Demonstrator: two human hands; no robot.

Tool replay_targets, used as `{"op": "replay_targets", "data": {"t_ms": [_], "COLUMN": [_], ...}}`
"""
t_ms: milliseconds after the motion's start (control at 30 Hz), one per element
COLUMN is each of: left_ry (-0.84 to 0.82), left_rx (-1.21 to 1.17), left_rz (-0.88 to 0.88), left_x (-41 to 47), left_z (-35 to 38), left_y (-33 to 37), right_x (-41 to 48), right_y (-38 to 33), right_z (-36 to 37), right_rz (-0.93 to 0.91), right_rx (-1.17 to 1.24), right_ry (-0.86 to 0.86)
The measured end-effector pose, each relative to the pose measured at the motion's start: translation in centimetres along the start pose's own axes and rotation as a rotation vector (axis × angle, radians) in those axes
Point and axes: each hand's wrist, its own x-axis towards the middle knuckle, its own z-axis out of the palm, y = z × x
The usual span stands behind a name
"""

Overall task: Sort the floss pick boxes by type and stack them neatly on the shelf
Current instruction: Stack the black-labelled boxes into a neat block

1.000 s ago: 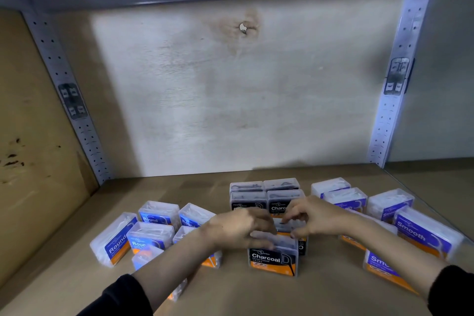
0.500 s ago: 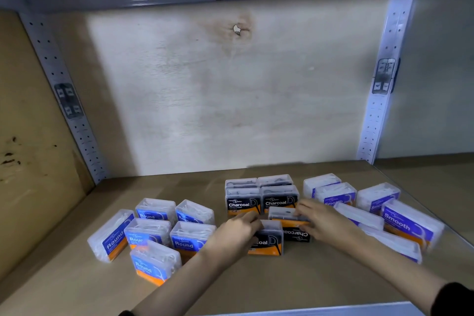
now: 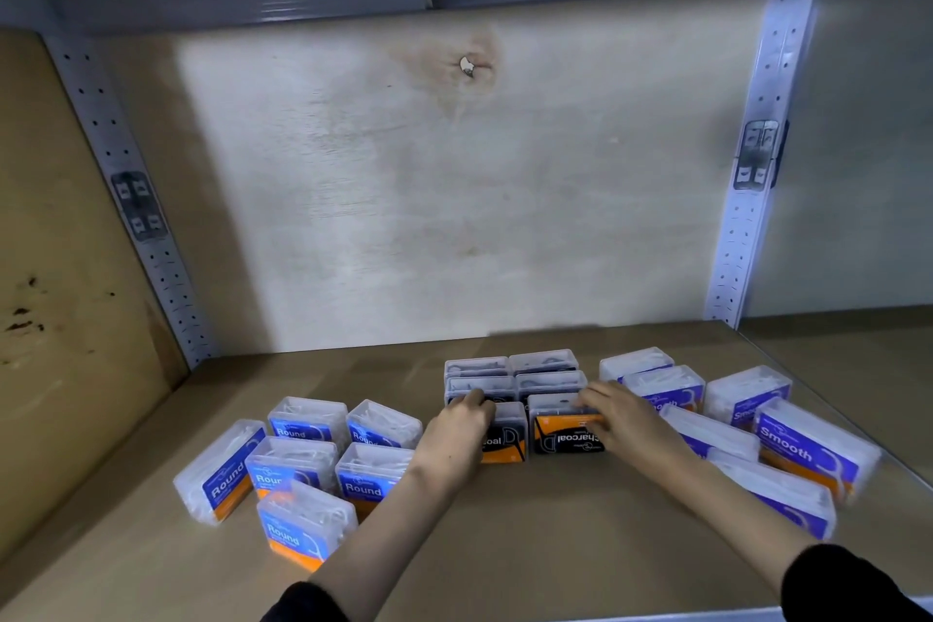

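In the last second I've pushed both front boxes back from the shelf's front edge. My left hand curls over the left Charcoal box, and my right hand presses flat-fingered on the upside-down Charcoal box. They now sit side by side mid-shelf against the Charcoal rows, so that group looks nearly squared, apart from one inverted label.

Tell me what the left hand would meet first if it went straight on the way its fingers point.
The left hand points toward the back of the shelf, so first comes the black charcoal box in the row just behind; the fingertips may touch it already, depth is unclear.
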Motion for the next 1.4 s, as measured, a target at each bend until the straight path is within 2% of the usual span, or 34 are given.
{"op": "replay_targets", "data": {"t_ms": [500, 833, 1000, 1167, 1400], "left_ry": [0.008, 0.009, 0.017, 0.049, -0.136], "left_rx": [-0.012, -0.012, -0.091, -0.203, -0.153], "left_rz": [-0.048, 0.009, 0.057, 0.079, 0.12], "left_x": [1.5, 1.6, 1.7, 2.5, 5.6], "left_z": [0.4, 0.5, 0.6, 0.2, -1.5], "left_y": [-0.7, -1.3, -2.3, -3.5, -4.5], "right_x": [0.9, 1.3, 1.4, 2.4, 6.1], "right_y": [-0.7, -0.6, -0.3, -0.2, -0.6], "right_z": [0.2, 0.1, 0.1, -1.0, -2.0], "right_rz": [0.014, 0.006, 0.037, 0.042, -0.019], "right_rx": [0.03, 0.041, 0.126, 0.115, -0.061], "right_ry": [-0.007, -0.032, -0.045, -0.121, -0.347]}}
